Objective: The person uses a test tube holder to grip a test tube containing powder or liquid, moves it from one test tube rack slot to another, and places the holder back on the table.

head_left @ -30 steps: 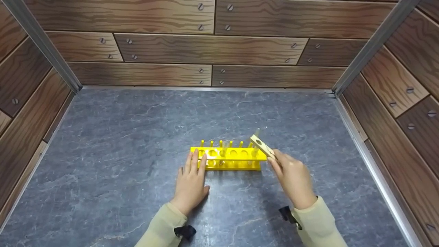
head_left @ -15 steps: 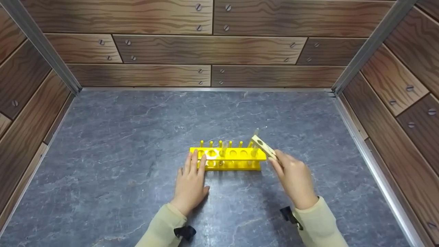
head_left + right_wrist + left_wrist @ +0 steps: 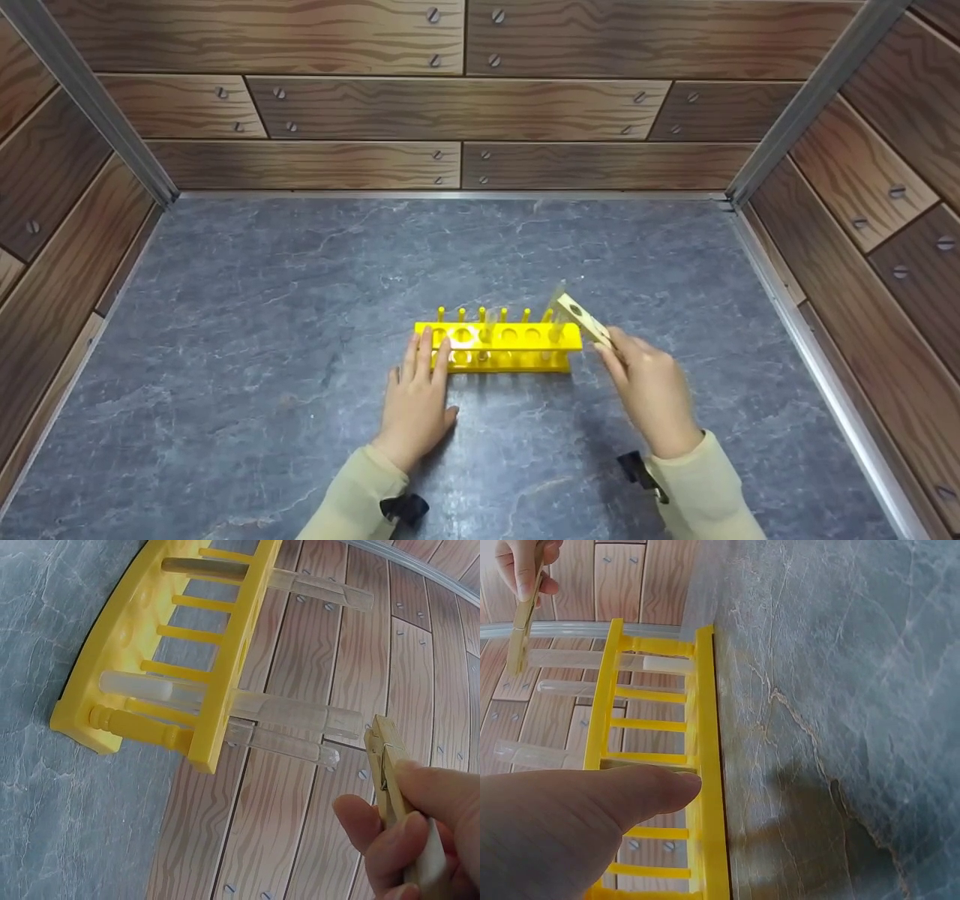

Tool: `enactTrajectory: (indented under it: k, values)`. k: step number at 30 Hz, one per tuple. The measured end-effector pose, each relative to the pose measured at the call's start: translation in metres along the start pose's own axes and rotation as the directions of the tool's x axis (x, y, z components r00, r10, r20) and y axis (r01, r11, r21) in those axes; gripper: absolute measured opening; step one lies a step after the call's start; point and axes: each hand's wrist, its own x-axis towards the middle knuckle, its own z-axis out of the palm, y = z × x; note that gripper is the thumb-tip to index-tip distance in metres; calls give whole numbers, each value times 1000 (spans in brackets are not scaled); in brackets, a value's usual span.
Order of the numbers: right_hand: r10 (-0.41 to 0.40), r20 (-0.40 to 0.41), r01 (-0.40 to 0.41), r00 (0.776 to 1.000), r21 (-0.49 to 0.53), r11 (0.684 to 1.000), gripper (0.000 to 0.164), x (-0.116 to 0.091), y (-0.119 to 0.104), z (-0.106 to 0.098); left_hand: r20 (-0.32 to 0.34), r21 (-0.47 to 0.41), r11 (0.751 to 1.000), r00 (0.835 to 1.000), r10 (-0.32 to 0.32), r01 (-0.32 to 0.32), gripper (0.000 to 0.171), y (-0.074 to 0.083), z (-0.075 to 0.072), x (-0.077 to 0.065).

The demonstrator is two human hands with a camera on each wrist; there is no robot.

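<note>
My left hand [image 3: 415, 401] lies with straight fingers on the left end of the yellow test tube rack [image 3: 525, 346]. My right hand [image 3: 654, 397] holds a wooden test tube clamp [image 3: 585, 321] between thumb and fingers. The clamp's tip is right beside the mouth of a clear test tube [image 3: 292, 711] standing in the rack's right end, with white matter at its bottom. Another test tube [image 3: 319, 591], its lower part holding something greyish, stands near the rack's middle. Behind the right end, a third test tube [image 3: 289, 746] sits rounded end up.
Short yellow pegs [image 3: 504, 313] line the rack's rear. It stands on a grey marbled tabletop [image 3: 300, 300]. Wood-patterned walls [image 3: 450, 109] with metal edging enclose the back and both sides.
My right hand has drawn slightly to the right, and the clamp's tip has shifted off the right-end test tube. The left hand and the rack stay in place.
</note>
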Motion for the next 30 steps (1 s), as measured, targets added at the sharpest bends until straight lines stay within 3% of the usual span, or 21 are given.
enactTrajectory:
  k: [22, 30]
  values:
    - [42, 11, -42, 999, -14, 999, 23, -1, 4, -5, -14, -3, 1000, 1000, 2, -2, 100, 0, 0, -1]
    - [30, -4, -30, 1000, -15, 999, 20, -3, 5, -4, 13, -10, 1000, 1000, -1, 2, 100, 0, -1, 0]
